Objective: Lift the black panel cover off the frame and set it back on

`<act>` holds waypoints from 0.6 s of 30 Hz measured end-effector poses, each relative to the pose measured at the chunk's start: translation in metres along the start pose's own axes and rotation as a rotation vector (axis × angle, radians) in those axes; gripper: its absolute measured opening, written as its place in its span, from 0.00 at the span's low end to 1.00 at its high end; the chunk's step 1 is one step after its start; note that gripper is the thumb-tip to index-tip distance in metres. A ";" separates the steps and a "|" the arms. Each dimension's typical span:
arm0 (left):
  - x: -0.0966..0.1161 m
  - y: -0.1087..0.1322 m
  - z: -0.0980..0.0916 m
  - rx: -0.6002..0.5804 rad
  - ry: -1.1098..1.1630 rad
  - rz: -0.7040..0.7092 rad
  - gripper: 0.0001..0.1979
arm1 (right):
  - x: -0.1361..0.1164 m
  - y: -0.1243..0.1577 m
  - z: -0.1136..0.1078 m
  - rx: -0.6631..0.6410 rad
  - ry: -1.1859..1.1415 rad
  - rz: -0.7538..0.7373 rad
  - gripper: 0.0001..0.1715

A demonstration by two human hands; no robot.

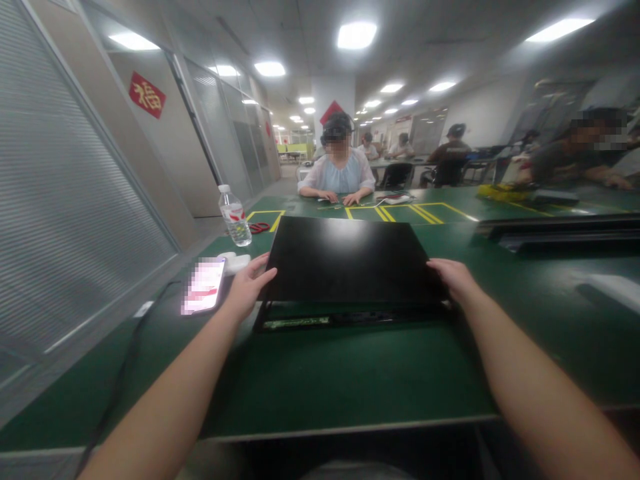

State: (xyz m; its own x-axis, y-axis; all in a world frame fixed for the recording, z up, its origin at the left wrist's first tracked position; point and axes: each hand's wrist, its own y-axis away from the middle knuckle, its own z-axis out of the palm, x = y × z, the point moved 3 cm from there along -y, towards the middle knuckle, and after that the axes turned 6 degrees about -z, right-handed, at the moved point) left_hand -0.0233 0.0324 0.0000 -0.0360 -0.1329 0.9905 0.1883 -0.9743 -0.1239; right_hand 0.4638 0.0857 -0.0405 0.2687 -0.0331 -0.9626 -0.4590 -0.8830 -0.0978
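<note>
A flat black rectangular panel point(345, 263) with a glossy highlight is in front of me, its near edge raised. My left hand point(250, 283) grips its left edge, thumb on top. On the opposite side my right hand point(453, 277) is closed around the right edge, its lower fingers partly hidden. Beneath the near edge shows a shallow black casing point(355, 325). A strip of green circuit board point(297, 323) is visible inside it; the rest is hidden under the panel.
Left of the panel are a lit phone point(206, 285), a white case point(235, 262), a water bottle point(234, 217) and red-handled scissors point(259, 228). A dark cable point(131, 353) crosses the table's left side. Long black parts point(560, 233) lie right. A person point(340, 167) sits opposite.
</note>
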 end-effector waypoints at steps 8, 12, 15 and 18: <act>0.000 0.001 -0.003 0.035 0.068 -0.164 0.33 | -0.006 0.002 0.000 -0.038 -0.130 0.099 0.16; 0.000 0.001 -0.003 0.060 0.074 -0.186 0.32 | -0.010 0.007 0.000 -0.065 -0.212 0.201 0.19; -0.001 0.000 -0.004 0.066 0.070 -0.192 0.30 | -0.014 0.013 0.002 -0.163 -0.291 0.276 0.16; -0.004 -0.002 -0.006 0.059 0.066 -0.194 0.29 | -0.017 0.018 0.004 -0.291 -0.410 0.337 0.13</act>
State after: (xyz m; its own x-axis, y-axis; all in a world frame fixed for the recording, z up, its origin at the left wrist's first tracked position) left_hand -0.0294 0.0340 -0.0036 -0.1413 0.0422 0.9891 0.2289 -0.9706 0.0742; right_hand 0.4478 0.0725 -0.0267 -0.2257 -0.2012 -0.9532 -0.1958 -0.9491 0.2467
